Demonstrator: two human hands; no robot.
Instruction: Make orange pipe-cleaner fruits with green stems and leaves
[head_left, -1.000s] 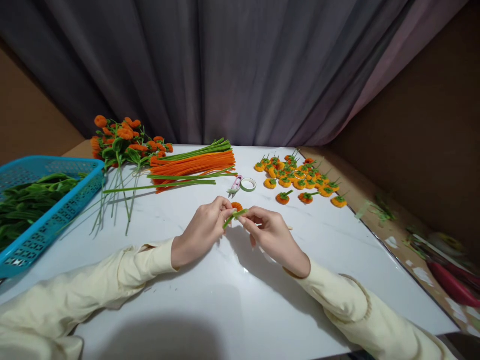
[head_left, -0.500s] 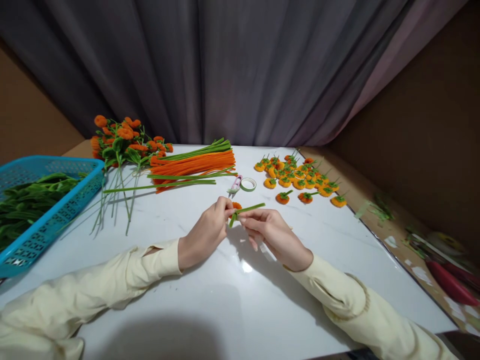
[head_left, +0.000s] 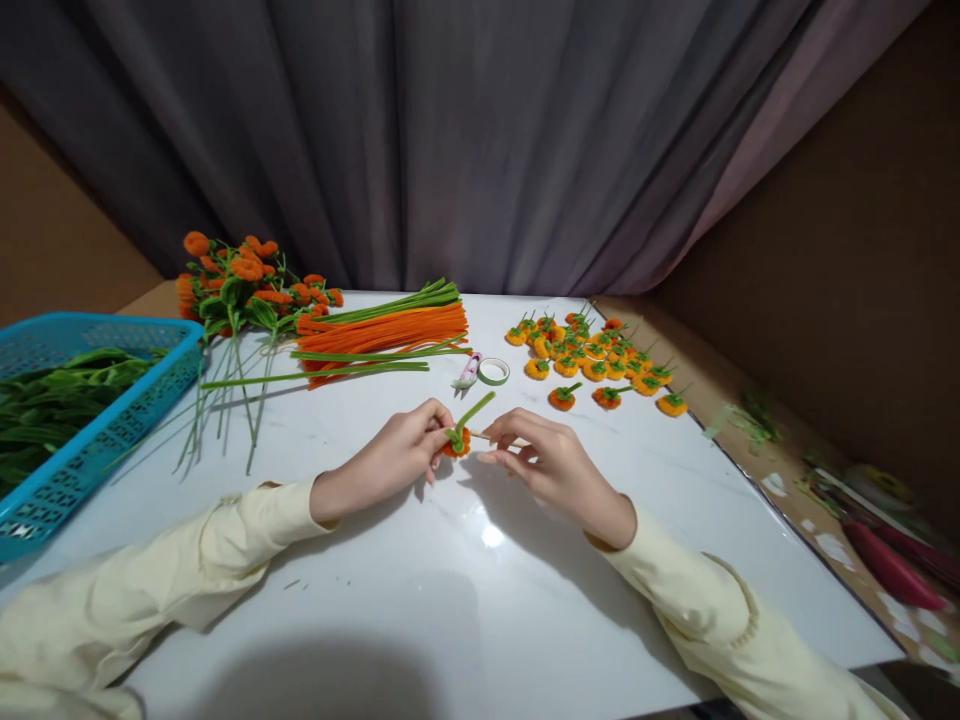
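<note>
My left hand (head_left: 390, 462) pinches a small orange pipe-cleaner fruit (head_left: 457, 441) with a green centre just above the white table (head_left: 420, 590). A green pipe-cleaner stem (head_left: 474, 410) sticks up and to the right from it. My right hand (head_left: 553, 467) is closed in a pinch on a thin pale stick right beside the fruit. Both hands meet near the table's middle. Cream sleeves cover both arms.
A blue basket (head_left: 90, 440) of green leaves stands at the left. Behind it lie finished orange flowers (head_left: 240, 280) and bundled orange and green pipe cleaners (head_left: 382, 328). Small snips (head_left: 467, 370) and a tape roll (head_left: 494, 371) lie beyond my hands. Several orange fruits (head_left: 592, 355) lie at the back right.
The orange fruit has turned so its green centre faces me, and the green stem now points up and right. My left hand drew back slightly; my right hand shifted right.
</note>
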